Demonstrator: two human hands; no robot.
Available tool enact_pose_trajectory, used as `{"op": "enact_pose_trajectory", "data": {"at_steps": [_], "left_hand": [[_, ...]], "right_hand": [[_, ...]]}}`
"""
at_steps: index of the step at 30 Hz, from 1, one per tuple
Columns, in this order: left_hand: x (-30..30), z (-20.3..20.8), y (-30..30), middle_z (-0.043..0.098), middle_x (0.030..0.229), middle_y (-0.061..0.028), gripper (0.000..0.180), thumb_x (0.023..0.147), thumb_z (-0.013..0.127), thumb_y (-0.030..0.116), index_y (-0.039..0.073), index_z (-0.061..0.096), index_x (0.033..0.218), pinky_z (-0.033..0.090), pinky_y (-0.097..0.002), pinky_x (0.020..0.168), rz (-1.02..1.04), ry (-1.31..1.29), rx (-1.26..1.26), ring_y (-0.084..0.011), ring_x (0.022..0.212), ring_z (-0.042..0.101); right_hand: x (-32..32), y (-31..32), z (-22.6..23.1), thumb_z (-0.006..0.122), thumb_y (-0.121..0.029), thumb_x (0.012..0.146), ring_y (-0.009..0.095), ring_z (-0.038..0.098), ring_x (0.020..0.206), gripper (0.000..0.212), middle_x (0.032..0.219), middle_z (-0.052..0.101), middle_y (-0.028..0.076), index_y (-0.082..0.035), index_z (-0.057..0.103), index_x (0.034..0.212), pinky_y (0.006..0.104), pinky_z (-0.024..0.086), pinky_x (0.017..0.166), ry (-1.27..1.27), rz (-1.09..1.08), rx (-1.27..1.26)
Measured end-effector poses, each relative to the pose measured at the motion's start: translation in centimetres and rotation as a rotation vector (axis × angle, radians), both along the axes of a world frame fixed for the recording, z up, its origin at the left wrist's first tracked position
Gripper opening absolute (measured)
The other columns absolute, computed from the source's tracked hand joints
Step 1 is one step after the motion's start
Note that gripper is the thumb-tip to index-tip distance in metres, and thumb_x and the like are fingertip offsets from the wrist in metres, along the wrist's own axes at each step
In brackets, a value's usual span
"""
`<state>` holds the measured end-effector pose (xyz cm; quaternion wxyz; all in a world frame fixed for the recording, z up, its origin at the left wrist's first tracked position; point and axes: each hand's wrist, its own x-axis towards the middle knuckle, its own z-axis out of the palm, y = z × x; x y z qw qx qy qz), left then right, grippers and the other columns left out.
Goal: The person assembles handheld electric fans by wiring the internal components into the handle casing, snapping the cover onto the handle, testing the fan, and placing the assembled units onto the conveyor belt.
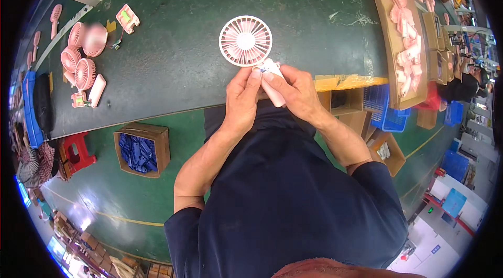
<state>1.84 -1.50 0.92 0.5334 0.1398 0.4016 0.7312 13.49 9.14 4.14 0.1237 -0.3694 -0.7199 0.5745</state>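
A pink handheld fan [245, 41] has its round grille lying toward the far side of the dark green table, its handle end pointing at me. My left hand [242, 97] pinches the neck area below the grille, fingers closed. From the other side my right hand [298, 92] grips the pink handle [273, 89], thumb pressed near its top. Between the thumbs shows a small blue part [263, 70] at the open top of the handle; its kind is too small to tell. My fingers hide much of the joint.
Several pink fan heads [85, 73] and loose handle parts [127, 18] lie at the table's left. A cardboard tray of pink handle pieces [406, 31] stands at right. Below the table edge are a carton of blue parts [138, 152], a blue crate [385, 110] and a red stool [78, 152].
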Motion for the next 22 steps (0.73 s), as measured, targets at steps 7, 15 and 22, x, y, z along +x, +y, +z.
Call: {"op": "enact_pose_trajectory", "data": {"at_steps": [7, 15, 22], "left_hand": [[-0.6, -0.3, -0.1, 0.063, 0.133, -0.0239, 0.042, 0.107, 0.052, 0.027, -0.002, 0.053, 0.137, 0.043, -0.0504, 0.114, 0.059, -0.248, 0.112, -0.0363, 0.131, 0.056], [-1.2, -1.0, 0.3, 0.07, 0.109, -0.0136, 0.031, 0.108, 0.053, 0.029, 0.003, 0.059, 0.123, 0.052, -0.0441, 0.102, 0.017, -0.256, 0.206, -0.0294, 0.114, 0.066], [-2.5, -0.6, 0.4, 0.07, 0.109, -0.0134, 0.038, 0.104, 0.061, 0.037, 0.004, 0.059, 0.122, 0.053, -0.0456, 0.102, -0.081, -0.309, 0.322, -0.0327, 0.114, 0.065]], "right_hand": [[0.6, -1.6, 0.5, 0.077, -0.022, 0.091, 0.02, 0.069, 0.068, 0.033, 0.084, 0.069, 0.011, 0.003, 0.065, 0.108, 0.0366, 0.053, 0.058, 0.089, 0.115, 0.307], [0.0, -2.5, -0.1, 0.08, -0.019, 0.086, 0.036, 0.068, 0.068, 0.031, 0.086, 0.069, 0.019, 0.002, 0.063, 0.101, 0.0403, 0.054, 0.06, 0.167, 0.116, 0.616], [2.0, -0.2, -1.7, 0.071, -0.048, 0.095, 0.034, 0.071, 0.099, 0.067, 0.128, 0.067, 0.016, -0.013, 0.05, 0.148, 0.0409, 0.059, 0.093, 0.386, 0.34, -1.059]]}}
